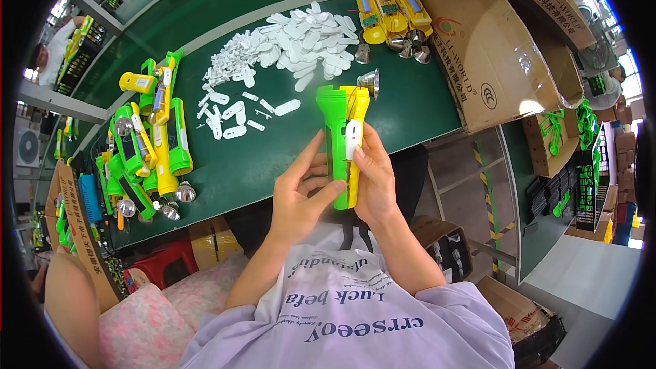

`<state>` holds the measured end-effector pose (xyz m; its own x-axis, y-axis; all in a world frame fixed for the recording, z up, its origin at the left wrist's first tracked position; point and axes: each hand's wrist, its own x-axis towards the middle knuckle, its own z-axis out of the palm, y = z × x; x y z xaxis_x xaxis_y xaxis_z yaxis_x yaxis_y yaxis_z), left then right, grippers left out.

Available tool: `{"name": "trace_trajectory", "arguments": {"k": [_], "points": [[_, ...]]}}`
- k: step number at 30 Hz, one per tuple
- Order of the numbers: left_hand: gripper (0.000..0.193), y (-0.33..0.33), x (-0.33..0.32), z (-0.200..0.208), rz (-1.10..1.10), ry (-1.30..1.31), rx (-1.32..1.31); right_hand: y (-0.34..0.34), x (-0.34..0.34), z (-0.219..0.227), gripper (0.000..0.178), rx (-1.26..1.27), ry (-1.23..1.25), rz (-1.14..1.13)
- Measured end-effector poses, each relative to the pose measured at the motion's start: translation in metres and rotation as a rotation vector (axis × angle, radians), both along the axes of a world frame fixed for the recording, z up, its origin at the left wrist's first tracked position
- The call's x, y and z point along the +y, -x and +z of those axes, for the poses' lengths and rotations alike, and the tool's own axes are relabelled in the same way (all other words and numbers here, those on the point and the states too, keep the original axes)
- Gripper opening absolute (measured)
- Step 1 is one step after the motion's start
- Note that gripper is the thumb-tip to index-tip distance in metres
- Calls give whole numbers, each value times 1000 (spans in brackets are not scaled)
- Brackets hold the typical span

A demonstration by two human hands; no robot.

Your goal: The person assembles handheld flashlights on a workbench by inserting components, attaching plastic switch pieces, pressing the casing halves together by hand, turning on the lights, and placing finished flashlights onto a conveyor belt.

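Upright between my hands is a flashlight body made of a green half-shell [336, 143] and a yellow half-shell [359, 104]. A silver reflector cup [369, 83] sticks out at its top right, joined by a thin wire. On the yellow side sits a white oval switch plate [353, 138] with a small red mark. My left hand [307, 184] grips the green half low down, thumb across its front. My right hand [374, 178] wraps the yellow half, its thumb at the lower end of the white plate. The fingers behind the body are partly hidden.
A heap of white plastic plates and small parts [301, 41] lies on the green table [410, 109]. Green and yellow flashlight halves [160, 150] pile up at left. Yellow halves with circuit boards [393, 10] lie at the back right beside a cardboard box [471, 41].
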<state>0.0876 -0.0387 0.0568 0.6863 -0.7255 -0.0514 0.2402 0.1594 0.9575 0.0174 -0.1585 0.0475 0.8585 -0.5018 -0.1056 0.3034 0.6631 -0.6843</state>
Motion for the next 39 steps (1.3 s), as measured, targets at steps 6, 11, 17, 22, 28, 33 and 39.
{"name": "trace_trajectory", "arguments": {"k": [6, 11, 17, 22, 28, 33, 39], "points": [[69, 3, -2, -4, 35, -50, -237, 2, 1, 2, 55, -46, 7, 35], [68, 1, -1, -3, 6, -87, -354, 3, 2, 2, 51, 20, 31, 20], [61, 1, -2, -7, 45, -139, -412, 6, 1, -5, 46, 86, 56, 64], [52, -4, -2, -12, 119, -292, -730, 7, -1, -11, 45, 233, 140, 97], [59, 0, -10, -8, 46, -405, -1006, 23, -12, -11, 71, 337, 147, 207], [57, -12, -22, 0, -196, -380, -1209, 19, -7, -5, 34, 448, 248, 37], [34, -56, -31, 9, -171, -335, -1275, 22, -13, -8, 37, 561, 199, -59]]}}
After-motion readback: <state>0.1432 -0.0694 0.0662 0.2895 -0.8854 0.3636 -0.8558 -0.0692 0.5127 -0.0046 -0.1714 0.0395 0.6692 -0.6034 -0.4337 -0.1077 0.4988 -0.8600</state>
